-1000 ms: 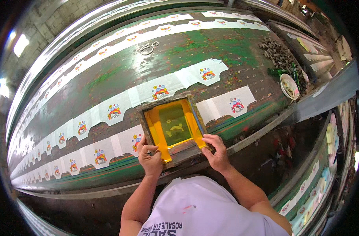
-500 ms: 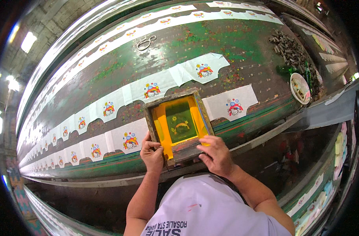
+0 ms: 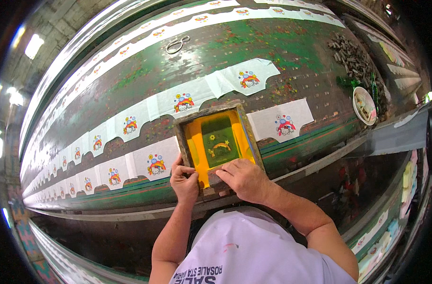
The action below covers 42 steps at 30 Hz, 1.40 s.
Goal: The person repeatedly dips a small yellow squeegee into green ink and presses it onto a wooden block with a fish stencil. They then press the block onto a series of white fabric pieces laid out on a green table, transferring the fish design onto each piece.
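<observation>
A wooden screen-printing frame (image 3: 254,152) with yellow ink around a dark see-through window rests on the near row of white cloth pieces. My left hand (image 3: 184,183) is closed on the frame's near left corner, thumb against the wood. Over the frame's near side, my right hand (image 3: 244,179) has its fingers bent together on a flat brown squeegee (image 3: 212,178), partly hidden by the hand. Left of the frame lies a white cloth piece (image 3: 141,155) printed with a coloured rainbow picture; another printed piece (image 3: 301,110) lies to its right.
The long green table (image 3: 301,52) carries further rows of printed cloth. A pair of scissors (image 3: 175,46) lies beyond the middle row. Toward the right end are a white bowl (image 3: 362,106), green bottles (image 3: 374,92) and a heap of small dark pieces (image 3: 351,57).
My right hand has moved left from the frame's near right corner, and its spread fingers have closed on the squeegee. My left hand keeps its hold on the corner.
</observation>
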Motion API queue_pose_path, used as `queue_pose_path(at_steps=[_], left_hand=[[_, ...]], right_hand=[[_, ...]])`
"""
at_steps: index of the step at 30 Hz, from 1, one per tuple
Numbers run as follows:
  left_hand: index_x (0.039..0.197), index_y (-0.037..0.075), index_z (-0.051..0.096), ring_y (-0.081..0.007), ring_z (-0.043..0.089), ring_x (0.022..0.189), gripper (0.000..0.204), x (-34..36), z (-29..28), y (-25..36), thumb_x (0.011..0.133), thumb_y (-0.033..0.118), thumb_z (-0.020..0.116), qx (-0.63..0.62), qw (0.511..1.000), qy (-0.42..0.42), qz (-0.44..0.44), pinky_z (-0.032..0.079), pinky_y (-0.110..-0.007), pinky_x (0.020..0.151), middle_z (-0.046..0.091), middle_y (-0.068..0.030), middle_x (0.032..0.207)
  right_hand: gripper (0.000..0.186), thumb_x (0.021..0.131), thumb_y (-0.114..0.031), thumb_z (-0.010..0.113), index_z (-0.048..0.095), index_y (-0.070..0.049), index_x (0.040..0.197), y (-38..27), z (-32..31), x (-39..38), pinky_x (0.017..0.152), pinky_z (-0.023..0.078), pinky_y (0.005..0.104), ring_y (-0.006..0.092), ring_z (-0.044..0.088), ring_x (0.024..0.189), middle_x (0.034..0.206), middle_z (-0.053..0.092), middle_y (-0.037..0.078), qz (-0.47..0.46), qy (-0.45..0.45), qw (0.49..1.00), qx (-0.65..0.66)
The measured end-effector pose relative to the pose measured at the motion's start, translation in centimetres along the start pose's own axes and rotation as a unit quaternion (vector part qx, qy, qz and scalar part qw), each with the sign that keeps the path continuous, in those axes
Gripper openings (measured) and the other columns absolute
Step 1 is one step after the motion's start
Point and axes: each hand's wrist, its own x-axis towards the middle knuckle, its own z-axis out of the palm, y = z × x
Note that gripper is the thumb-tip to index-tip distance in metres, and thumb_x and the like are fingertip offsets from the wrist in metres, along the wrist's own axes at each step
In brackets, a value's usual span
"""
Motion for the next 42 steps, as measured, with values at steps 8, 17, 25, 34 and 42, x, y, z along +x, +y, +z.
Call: queue_pose_path(at_steps=[8,17,25,34,42], left_hand=[[0.086,0.000,0.070,-0.0334,0.060,0.154,0.014,-0.1,0.2,0.1,0.083,-0.014,0.072,-0.008,1.000,0.001,-0.004,0.045,-0.043,0.126,0.057,-0.0286,0.171],[0.086,0.001,0.070,-0.0356,0.059,0.156,0.014,-0.2,0.4,0.3,0.083,-0.012,0.074,0.048,0.999,-0.001,0.007,0.043,-0.045,0.129,0.058,-0.0298,0.170],[0.084,0.001,0.072,-0.0403,0.055,0.156,0.009,-0.1,0.5,0.4,0.083,-0.009,0.072,0.046,0.999,-0.005,-0.001,0.039,-0.049,0.130,0.059,-0.0295,0.168],[0.086,0.001,0.071,-0.0414,0.056,0.154,0.014,-0.2,0.8,0.3,0.082,-0.012,0.071,0.048,0.999,-0.002,0.010,0.041,-0.049,0.128,0.060,-0.0292,0.165],[0.087,0.002,0.072,-0.0423,0.056,0.155,0.015,-0.1,0.7,-0.1,0.082,-0.013,0.071,0.047,0.999,-0.002,0.021,0.041,-0.050,0.129,0.060,-0.0298,0.165]], right_hand=[[0.037,0.096,-0.019,0.077,0.080,-0.007,0.131,0.0,-1.0,-1.5,0.099,0.061,0.0474,0.0323,0.075,0.114,0.118,0.078,0.010,-0.009,0.030,0.999,0.038],[0.038,0.094,-0.005,0.071,0.081,-0.006,0.131,4.5,2.2,3.5,0.103,0.061,0.0474,0.0348,0.075,0.118,0.125,0.079,0.012,-0.019,0.101,0.995,-0.010],[0.043,0.088,0.000,0.074,0.081,-0.009,0.130,9.5,1.6,11.7,0.107,0.060,0.0484,0.0332,0.077,0.122,0.120,0.080,0.012,0.019,0.067,0.997,-0.040],[0.035,0.093,-0.002,0.068,0.082,-0.009,0.124,5.2,2.1,6.9,0.098,0.059,0.0494,0.0345,0.073,0.108,0.115,0.078,0.011,-0.001,0.073,0.996,-0.044],[0.032,0.099,-0.011,0.067,0.082,-0.009,0.127,-0.4,1.8,0.8,0.101,0.059,0.0493,0.0328,0.074,0.116,0.123,0.078,0.008,0.025,0.037,0.999,-0.005]])
